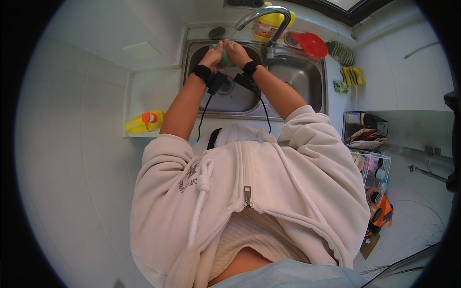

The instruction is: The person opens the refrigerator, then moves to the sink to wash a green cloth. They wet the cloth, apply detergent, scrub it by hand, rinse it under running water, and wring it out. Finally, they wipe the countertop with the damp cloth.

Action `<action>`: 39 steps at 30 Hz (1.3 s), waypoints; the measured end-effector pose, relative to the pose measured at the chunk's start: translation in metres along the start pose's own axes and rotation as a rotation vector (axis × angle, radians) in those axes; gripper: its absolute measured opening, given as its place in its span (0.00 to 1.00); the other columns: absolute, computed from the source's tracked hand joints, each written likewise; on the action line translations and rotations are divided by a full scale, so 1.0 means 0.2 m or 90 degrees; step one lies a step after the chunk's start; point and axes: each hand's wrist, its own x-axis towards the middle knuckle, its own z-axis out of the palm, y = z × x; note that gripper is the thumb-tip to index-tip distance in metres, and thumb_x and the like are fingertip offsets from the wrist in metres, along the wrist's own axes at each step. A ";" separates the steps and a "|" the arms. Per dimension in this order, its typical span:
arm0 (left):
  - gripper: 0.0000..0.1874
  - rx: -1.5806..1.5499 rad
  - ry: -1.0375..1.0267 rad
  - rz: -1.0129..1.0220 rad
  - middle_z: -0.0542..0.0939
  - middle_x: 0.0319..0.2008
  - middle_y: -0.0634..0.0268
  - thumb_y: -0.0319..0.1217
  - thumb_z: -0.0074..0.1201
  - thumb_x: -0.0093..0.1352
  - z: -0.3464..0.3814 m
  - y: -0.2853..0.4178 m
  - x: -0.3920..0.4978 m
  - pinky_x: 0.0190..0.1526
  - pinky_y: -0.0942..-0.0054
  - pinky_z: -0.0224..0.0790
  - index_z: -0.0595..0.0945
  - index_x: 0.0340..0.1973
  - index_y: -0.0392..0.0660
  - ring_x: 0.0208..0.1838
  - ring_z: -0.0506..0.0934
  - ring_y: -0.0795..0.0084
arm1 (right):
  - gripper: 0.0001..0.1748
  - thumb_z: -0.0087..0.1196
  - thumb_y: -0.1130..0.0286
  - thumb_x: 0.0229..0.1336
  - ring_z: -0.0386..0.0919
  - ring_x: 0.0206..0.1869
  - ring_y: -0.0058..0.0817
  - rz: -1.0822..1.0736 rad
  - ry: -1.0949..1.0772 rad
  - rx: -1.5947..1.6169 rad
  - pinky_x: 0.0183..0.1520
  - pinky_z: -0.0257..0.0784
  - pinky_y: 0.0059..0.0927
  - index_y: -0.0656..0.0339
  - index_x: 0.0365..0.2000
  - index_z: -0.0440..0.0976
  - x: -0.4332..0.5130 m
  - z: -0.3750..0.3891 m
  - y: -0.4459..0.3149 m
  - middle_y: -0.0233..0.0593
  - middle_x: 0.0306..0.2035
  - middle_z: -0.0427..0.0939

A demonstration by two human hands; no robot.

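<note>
Both of my hands grip a green cloth over the left basin of a stainless steel double sink. My left hand has its fingers closed on the cloth's left side, and my right hand holds it from the right. Much of the cloth is hidden by the hands. Just above them is the spout of a chrome gooseneck faucet, with what looks like a thin stream of water falling towards the cloth. Black straps with small black devices and cables sit on both wrists.
Behind the sink stand a yellow jug, a red ladle-like scoop and a dark round stopper. Yellow sponges and a green rag lie at right. A yellow pump bottle is at left; wire racks hold jars at right.
</note>
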 end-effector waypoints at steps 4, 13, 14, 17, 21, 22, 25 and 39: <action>0.40 0.025 0.048 -0.009 0.74 0.57 0.54 0.60 0.40 0.74 0.01 0.00 -0.01 0.47 0.54 0.77 0.67 0.62 0.34 0.55 0.75 0.59 | 0.42 0.40 0.41 0.66 0.77 0.49 0.59 -0.031 -0.006 -0.012 0.50 0.70 0.47 0.78 0.52 0.70 -0.01 -0.01 -0.01 0.68 0.49 0.76; 0.32 -0.033 0.031 0.058 0.70 0.59 0.54 0.54 0.45 0.74 -0.03 -0.02 -0.02 0.53 0.49 0.74 0.63 0.63 0.43 0.60 0.72 0.58 | 0.51 0.49 0.36 0.59 0.72 0.58 0.54 0.102 -0.066 0.127 0.48 0.78 0.54 0.69 0.65 0.53 -0.15 -0.10 -0.07 0.56 0.60 0.67; 0.31 -0.056 0.045 0.066 0.70 0.59 0.55 0.53 0.46 0.74 -0.03 -0.02 -0.04 0.52 0.49 0.74 0.64 0.62 0.44 0.60 0.72 0.58 | 0.52 0.51 0.35 0.57 0.72 0.58 0.54 0.111 -0.089 0.163 0.48 0.79 0.56 0.68 0.65 0.53 -0.17 -0.11 -0.08 0.55 0.61 0.66; 0.27 -0.041 0.041 0.077 0.71 0.59 0.57 0.48 0.51 0.74 -0.02 0.02 -0.10 0.54 0.45 0.72 0.66 0.62 0.48 0.60 0.71 0.57 | 0.49 0.53 0.34 0.56 0.71 0.59 0.49 0.133 -0.155 0.265 0.49 0.79 0.57 0.62 0.64 0.57 -0.23 -0.13 -0.14 0.50 0.61 0.65; 0.29 0.039 0.005 0.100 0.67 0.64 0.56 0.43 0.52 0.73 -0.02 0.07 -0.17 0.58 0.43 0.64 0.62 0.67 0.54 0.66 0.65 0.53 | 0.44 0.55 0.37 0.58 0.71 0.59 0.41 0.073 -0.180 0.322 0.50 0.79 0.50 0.58 0.63 0.61 -0.25 -0.11 -0.17 0.44 0.58 0.67; 0.28 0.032 0.010 0.104 0.67 0.64 0.57 0.42 0.52 0.73 -0.02 0.08 -0.18 0.59 0.42 0.63 0.63 0.66 0.55 0.67 0.64 0.53 | 0.44 0.56 0.38 0.57 0.71 0.59 0.41 0.032 -0.189 0.331 0.50 0.79 0.50 0.58 0.63 0.60 -0.25 -0.11 -0.17 0.45 0.58 0.67; 0.28 -0.024 0.015 0.111 0.66 0.64 0.57 0.43 0.51 0.73 -0.02 0.08 -0.20 0.60 0.43 0.63 0.65 0.66 0.55 0.67 0.64 0.54 | 0.46 0.60 0.40 0.55 0.74 0.56 0.43 0.034 -0.054 0.295 0.46 0.83 0.48 0.60 0.63 0.60 -0.25 -0.06 -0.18 0.47 0.55 0.70; 0.38 0.025 0.038 0.110 0.69 0.61 0.57 0.63 0.39 0.72 0.05 0.05 -0.15 0.57 0.53 0.71 0.61 0.67 0.50 0.61 0.71 0.58 | 0.47 0.56 0.43 0.57 0.79 0.39 0.32 0.004 0.082 0.253 0.30 0.74 0.35 0.68 0.66 0.57 -0.14 0.01 -0.14 0.47 0.44 0.78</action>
